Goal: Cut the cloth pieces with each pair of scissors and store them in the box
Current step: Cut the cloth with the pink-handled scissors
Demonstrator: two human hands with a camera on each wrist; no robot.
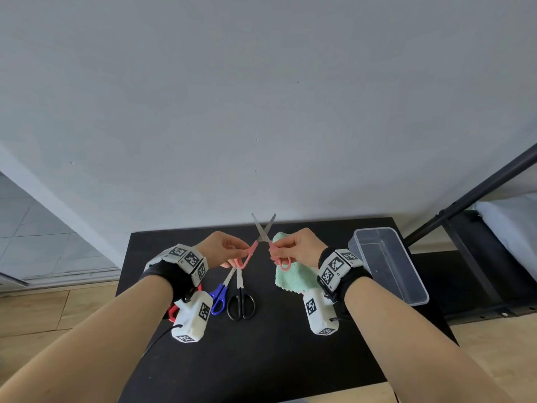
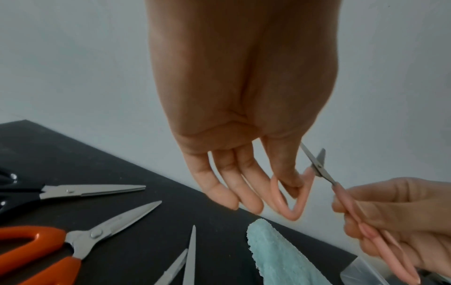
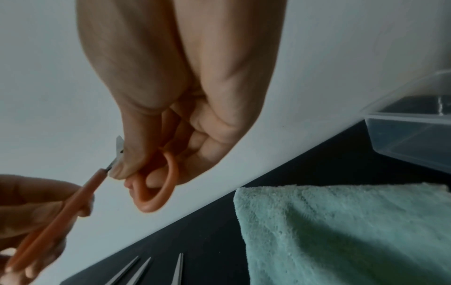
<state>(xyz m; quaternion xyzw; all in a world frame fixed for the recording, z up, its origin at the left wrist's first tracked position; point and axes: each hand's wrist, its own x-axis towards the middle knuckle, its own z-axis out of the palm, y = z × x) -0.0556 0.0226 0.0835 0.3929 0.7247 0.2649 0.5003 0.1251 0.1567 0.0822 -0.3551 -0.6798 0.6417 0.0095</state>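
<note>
The left hand [image 1: 222, 248] pinches one pink loop and the right hand [image 1: 297, 246] the other, fingers curled, holding the pink scissors [image 1: 263, 234] up with blades crossed open. Better, I judge, to move both loops into one hand, freeing the other for the green cloth [image 1: 290, 276] lying just beneath; the clear box [image 1: 386, 264] waits right on the worktop [image 1: 261, 353].
</note>
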